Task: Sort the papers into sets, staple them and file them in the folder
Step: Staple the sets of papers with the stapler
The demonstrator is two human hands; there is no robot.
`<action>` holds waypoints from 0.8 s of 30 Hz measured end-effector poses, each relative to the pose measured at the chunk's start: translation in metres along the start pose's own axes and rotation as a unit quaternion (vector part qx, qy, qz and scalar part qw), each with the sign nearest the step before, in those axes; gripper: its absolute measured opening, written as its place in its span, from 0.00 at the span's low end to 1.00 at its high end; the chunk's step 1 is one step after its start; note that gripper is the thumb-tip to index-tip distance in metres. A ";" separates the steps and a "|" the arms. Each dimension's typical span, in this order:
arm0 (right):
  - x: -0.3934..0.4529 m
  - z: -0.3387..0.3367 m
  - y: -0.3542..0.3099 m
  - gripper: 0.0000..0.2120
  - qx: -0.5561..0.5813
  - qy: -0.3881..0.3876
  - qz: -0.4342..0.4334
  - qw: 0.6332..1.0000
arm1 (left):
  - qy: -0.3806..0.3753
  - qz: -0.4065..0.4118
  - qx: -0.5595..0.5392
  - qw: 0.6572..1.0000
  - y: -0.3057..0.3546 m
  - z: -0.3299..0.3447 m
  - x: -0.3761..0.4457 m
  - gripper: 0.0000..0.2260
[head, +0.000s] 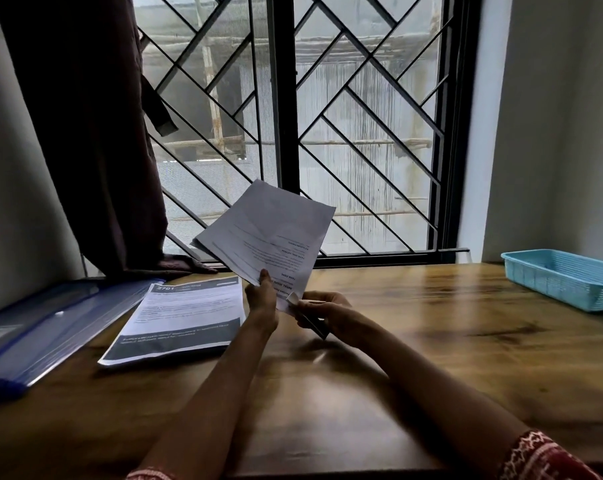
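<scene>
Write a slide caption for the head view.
Both hands hold a paper set above the table.

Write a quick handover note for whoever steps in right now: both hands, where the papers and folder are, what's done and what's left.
Left hand pinches the lower edge of a set of papers, held up over the table.
Right hand grips a stapler at the set's corner.
Another set lies flat on the table, beside the blue folder at the left.
Blue tray sits far right.
Left: staple the held set, file sets in the folder.
</scene>
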State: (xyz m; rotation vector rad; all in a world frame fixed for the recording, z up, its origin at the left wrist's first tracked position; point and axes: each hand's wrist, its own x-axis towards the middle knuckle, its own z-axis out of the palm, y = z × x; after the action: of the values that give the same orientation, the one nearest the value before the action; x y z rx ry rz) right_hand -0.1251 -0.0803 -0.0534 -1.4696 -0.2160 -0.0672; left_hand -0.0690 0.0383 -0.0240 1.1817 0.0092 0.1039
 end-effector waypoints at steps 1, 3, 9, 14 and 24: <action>0.000 0.000 0.000 0.06 -0.003 0.003 -0.001 1.000 | -0.002 -0.006 -0.006 1.000 0.000 0.000 0.000 0.17; 0.001 0.000 0.000 0.06 -0.011 0.010 -0.004 1.000 | -0.008 -0.020 -0.015 1.000 0.000 -0.002 -0.001 0.17; -0.003 -0.005 -0.005 0.14 -0.012 0.043 0.009 0.999 | -0.106 -0.131 -0.064 0.984 -0.002 -0.009 0.000 0.19; 0.003 -0.013 -0.004 0.07 -0.061 0.089 0.024 0.994 | -0.253 -0.226 0.034 0.940 -0.001 -0.018 0.000 0.23; 0.007 -0.019 0.001 0.07 -0.048 0.111 0.021 0.993 | -0.265 -0.099 0.141 0.949 -0.008 -0.022 0.009 0.31</action>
State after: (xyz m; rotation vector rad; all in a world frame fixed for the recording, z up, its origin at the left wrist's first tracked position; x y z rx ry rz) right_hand -0.1157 -0.0989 -0.0547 -1.5480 -0.0017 -0.2075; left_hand -0.0606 0.0560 -0.0393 1.4568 -0.3399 -0.4073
